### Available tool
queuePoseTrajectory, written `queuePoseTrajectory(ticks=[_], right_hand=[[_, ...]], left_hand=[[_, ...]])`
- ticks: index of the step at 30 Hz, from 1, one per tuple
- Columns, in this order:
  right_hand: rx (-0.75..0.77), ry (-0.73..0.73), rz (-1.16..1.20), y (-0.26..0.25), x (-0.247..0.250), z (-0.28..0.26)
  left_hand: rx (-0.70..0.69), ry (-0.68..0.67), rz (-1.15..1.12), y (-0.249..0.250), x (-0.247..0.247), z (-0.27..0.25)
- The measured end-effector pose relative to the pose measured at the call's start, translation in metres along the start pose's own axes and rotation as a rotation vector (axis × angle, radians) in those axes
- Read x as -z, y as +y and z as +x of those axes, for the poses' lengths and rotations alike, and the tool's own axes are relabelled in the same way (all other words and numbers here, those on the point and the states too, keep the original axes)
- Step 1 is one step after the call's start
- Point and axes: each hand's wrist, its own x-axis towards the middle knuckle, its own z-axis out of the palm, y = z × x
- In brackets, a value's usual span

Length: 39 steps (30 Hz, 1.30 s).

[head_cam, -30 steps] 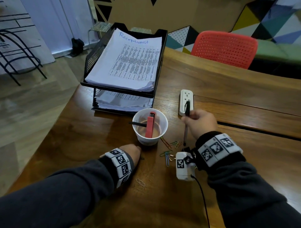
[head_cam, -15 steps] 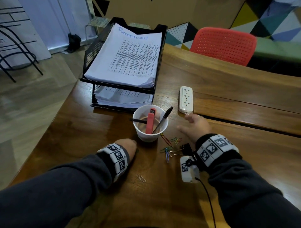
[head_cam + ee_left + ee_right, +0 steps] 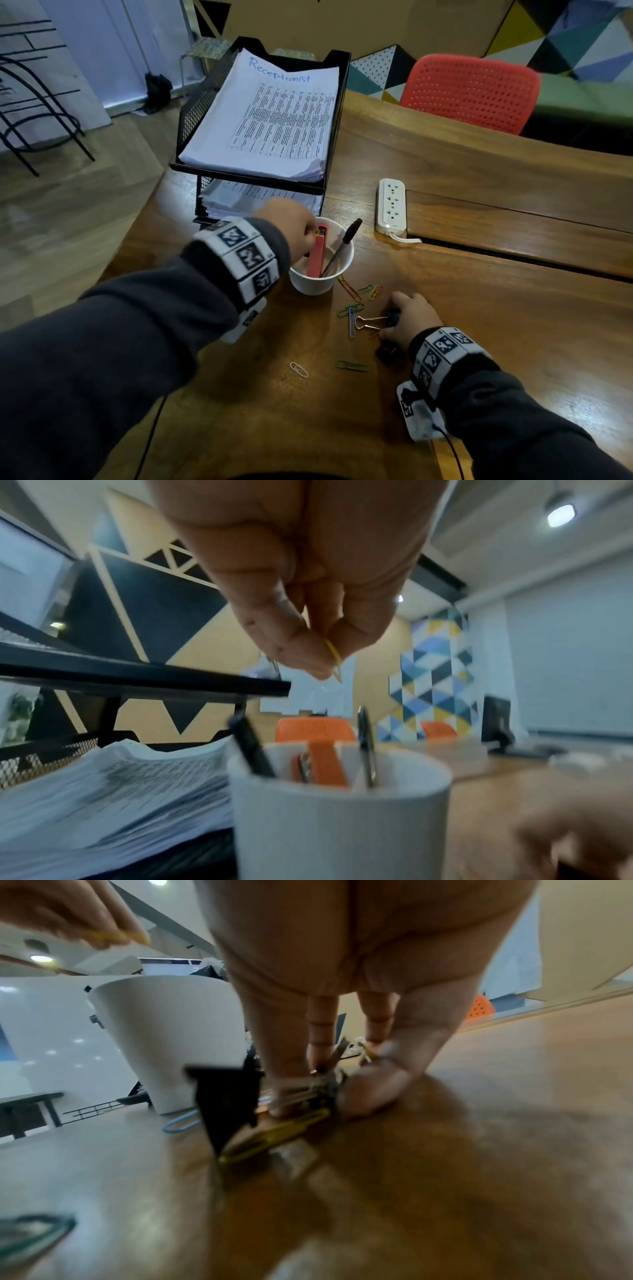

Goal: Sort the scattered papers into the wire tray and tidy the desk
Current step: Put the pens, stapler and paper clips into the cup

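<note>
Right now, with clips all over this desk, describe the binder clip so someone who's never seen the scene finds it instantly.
Start at the white cup in front of the wire tray. Go toward the near right, past the coloured paper clips, to the right hand, which grips the binder clip. Unlike the flat wire clips around it, it has a black body and looped metal handles.
</note>
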Motion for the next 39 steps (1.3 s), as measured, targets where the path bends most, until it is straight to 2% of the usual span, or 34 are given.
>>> queuePoseTrajectory(ticks=[2, 3, 5, 7, 8, 9, 11, 13, 16, 18, 20, 23, 26, 29, 30, 32, 34, 36, 37, 38, 39], right_hand=[[0.008, -0.007, 0.029, 0.000, 0.004, 0.001], [0.016, -0.016, 0.046, 0.001, 0.005, 0.001], [0.032, -0.038, 0.075, 0.004, 0.005, 0.000], [0.041, -0.034, 0.111, 0.008, 0.007, -0.001], [0.049, -0.021, 0.131, 0.009, 0.010, -0.002], [0.064, 0.004, 0.159, 0.009, 0.014, -0.004], [0.112, 0.082, 0.278, 0.006, 0.026, -0.011], [0.192, 0.193, 0.453, -0.005, 0.044, -0.023], [0.349, 0.320, 0.578, -0.036, 0.067, -0.042], [0.438, 0.382, 0.456, -0.058, 0.073, -0.048], [0.521, 0.407, 0.238, -0.075, 0.071, -0.044], [0.579, 0.330, -0.037, -0.086, 0.059, -0.029], [0.584, 0.227, -0.152, -0.089, 0.056, -0.021], [0.625, 0.198, -0.233, -0.094, 0.058, -0.021], [0.639, 0.185, -0.260, -0.096, 0.060, -0.022], [0.633, 0.188, -0.237, -0.096, 0.063, -0.022], [0.560, 0.258, -0.043, -0.088, 0.065, -0.022], [0.424, 0.397, 0.204, -0.071, 0.066, -0.010], [0.338, 0.417, 0.231, -0.063, 0.068, -0.002], [0.246, 0.357, 0.178, -0.056, 0.067, 0.008], [0.161, 0.223, 0.072, -0.051, 0.062, 0.016]], left_hand=[[-0.027, -0.157, 0.090, 0.001, -0.013, 0.009], [-0.050, -0.194, 0.106, -0.001, -0.018, 0.010], [-0.111, -0.155, 0.067, -0.006, -0.025, 0.003], [-0.176, -0.035, -0.018, -0.008, -0.029, -0.016], [-0.219, -0.013, -0.041, -0.009, -0.033, -0.027], [-0.270, -0.049, -0.033, -0.010, -0.038, -0.039], [-0.335, -0.266, 0.025, -0.012, -0.052, -0.061], [-0.300, -0.525, 0.073, -0.017, -0.069, -0.073], [-0.234, -0.707, 0.101, -0.023, -0.090, -0.071], [-0.243, -0.775, 0.181, -0.019, -0.099, -0.065], [-0.236, -0.823, 0.252, -0.013, -0.106, -0.060], [-0.218, -0.813, 0.275, -0.010, -0.116, -0.058], [-0.196, -0.723, 0.278, -0.012, -0.124, -0.059], [-0.202, -0.850, 0.299, -0.009, -0.119, -0.060], [-0.203, -0.856, 0.297, -0.007, -0.114, -0.059], [-0.166, -0.774, 0.209, -0.004, -0.098, -0.059], [-0.062, -0.595, 0.002, -0.002, -0.078, -0.059], [-0.004, -0.257, -0.202, -0.003, -0.055, -0.058], [0.007, -0.072, -0.264, -0.005, -0.045, -0.053], [0.005, 0.066, -0.268, -0.008, -0.037, -0.048], [0.000, 0.137, -0.223, -0.011, -0.031, -0.040]])
